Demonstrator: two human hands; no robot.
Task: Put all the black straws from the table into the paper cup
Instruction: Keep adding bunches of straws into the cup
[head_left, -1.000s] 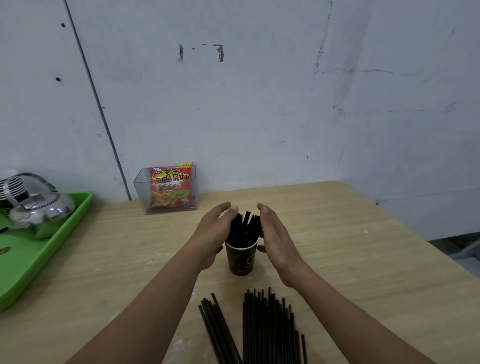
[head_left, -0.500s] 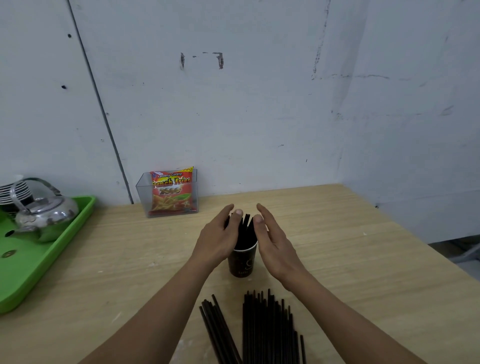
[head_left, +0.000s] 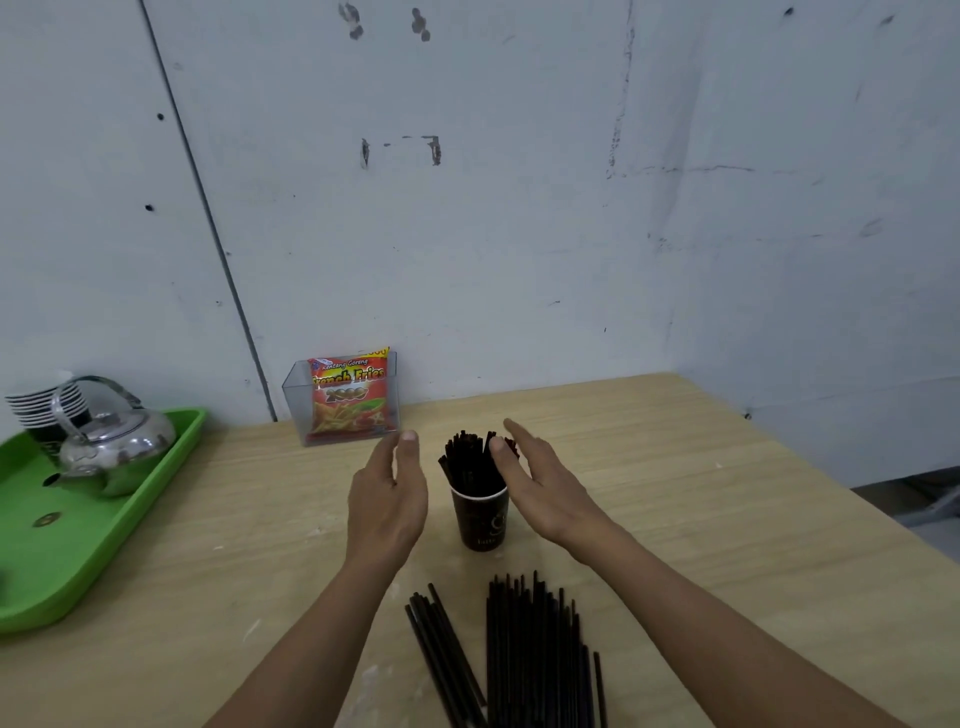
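A dark paper cup (head_left: 480, 519) stands upright on the wooden table (head_left: 701, 519), with several black straws (head_left: 467, 460) sticking up out of it. My left hand (head_left: 389, 499) is flat and open just left of the cup, a small gap away from it. My right hand (head_left: 540, 480) is open on the cup's right, its thumb touching the standing straws. Nearer to me lie two heaps of loose black straws: a small slanted bunch (head_left: 441, 654) and a larger bunch (head_left: 535, 654) pointing away from me.
A clear plastic box holding a red French Fries snack bag (head_left: 350, 397) stands against the wall behind the cup. At the left a green tray (head_left: 104, 551) carries a metal kettle (head_left: 111, 447) and stacked cups (head_left: 44, 402). The table's right edge drops off.
Both hands were cupped tightly around the straws in the cup. They have spread apart; the left hand has come off the straws. The camera view has tilted upward.
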